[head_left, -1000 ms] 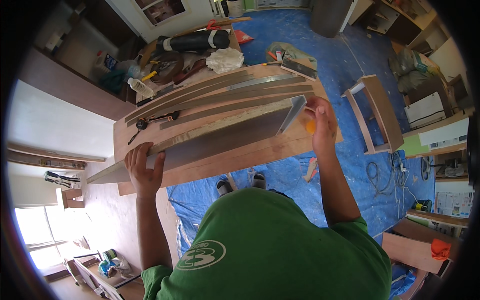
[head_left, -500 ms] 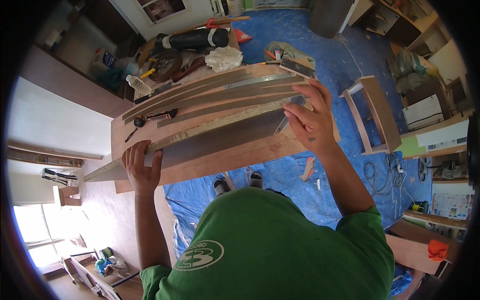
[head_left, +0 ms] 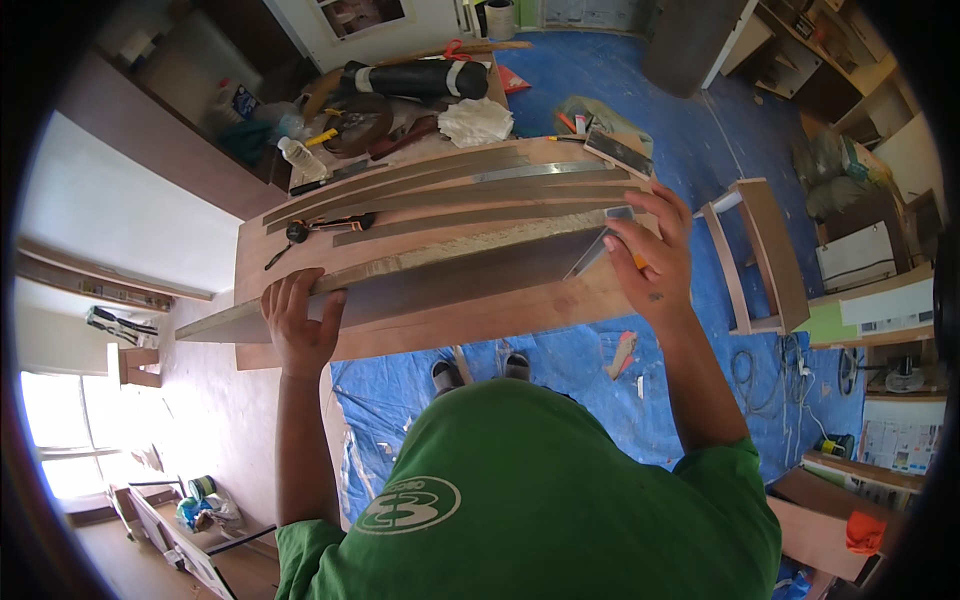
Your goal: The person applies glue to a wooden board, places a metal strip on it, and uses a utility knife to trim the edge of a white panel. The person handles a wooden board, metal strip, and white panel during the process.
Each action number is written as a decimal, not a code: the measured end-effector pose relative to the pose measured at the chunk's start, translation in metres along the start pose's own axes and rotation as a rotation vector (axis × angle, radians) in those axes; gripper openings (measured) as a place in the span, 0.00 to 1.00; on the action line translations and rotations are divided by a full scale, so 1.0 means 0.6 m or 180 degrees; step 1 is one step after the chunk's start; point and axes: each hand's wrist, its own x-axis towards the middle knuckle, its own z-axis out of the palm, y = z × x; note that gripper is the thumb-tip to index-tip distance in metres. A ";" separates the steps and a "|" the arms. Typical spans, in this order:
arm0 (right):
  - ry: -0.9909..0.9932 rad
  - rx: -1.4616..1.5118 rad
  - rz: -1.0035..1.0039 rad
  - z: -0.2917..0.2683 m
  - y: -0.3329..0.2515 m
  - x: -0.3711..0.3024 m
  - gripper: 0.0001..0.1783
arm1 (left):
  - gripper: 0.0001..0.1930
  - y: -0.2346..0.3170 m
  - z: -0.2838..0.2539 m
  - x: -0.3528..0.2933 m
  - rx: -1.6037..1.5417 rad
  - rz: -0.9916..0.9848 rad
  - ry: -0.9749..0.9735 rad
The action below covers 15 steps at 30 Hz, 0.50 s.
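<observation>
As the left hand clasps a long, flat grey-brown panel, the half-curled right hand sits at its end, hold unclear.

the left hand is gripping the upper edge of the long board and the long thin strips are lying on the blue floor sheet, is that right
Not quite: the long thin strips are not on the blue floor sheet. The head view shows them on the wooden tabletop. The left hand does grip the long board at its upper edge.
</observation>
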 end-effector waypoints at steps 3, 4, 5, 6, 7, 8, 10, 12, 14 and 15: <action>0.0134 0.0190 0.0247 -0.005 0.007 -0.002 0.17 | 0.19 0.003 -0.001 0.001 -0.0006 0.0002 0.0038; 0.0155 0.0302 0.0365 -0.008 0.007 -0.002 0.17 | 0.19 0.004 -0.002 0.002 -0.0009 -0.0007 0.0034; 0.0174 0.0413 0.0485 -0.011 0.006 -0.002 0.17 | 0.19 0.005 -0.003 0.002 -0.0012 -0.0015 0.0030; 0.0192 0.0517 0.0607 -0.015 0.007 -0.002 0.17 | 0.19 0.006 -0.005 0.002 -0.0005 -0.0029 0.0010; 0.0211 0.0506 0.0630 -0.018 0.010 -0.004 0.17 | 0.18 0.008 -0.007 0.003 0.0003 -0.0042 -0.0010; 0.0230 0.0495 0.0655 -0.021 0.015 -0.006 0.17 | 0.18 0.010 -0.009 0.004 0.0010 -0.0055 -0.0031; 0.0276 0.0525 0.0703 -0.026 0.022 -0.009 0.17 | 0.19 0.013 -0.014 0.006 -0.0021 -0.0090 -0.0089; 0.0329 0.0621 0.0750 -0.030 0.028 -0.011 0.17 | 0.20 0.014 -0.018 0.007 -0.0059 -0.0083 -0.0114; 0.0305 0.0664 0.0802 -0.034 0.033 -0.013 0.17 | 0.22 0.015 -0.021 0.009 -0.0103 -0.0035 -0.0105; 0.0294 0.0682 0.0830 -0.036 0.035 -0.014 0.17 | 0.22 0.016 -0.022 0.009 -0.0056 -0.0024 -0.0118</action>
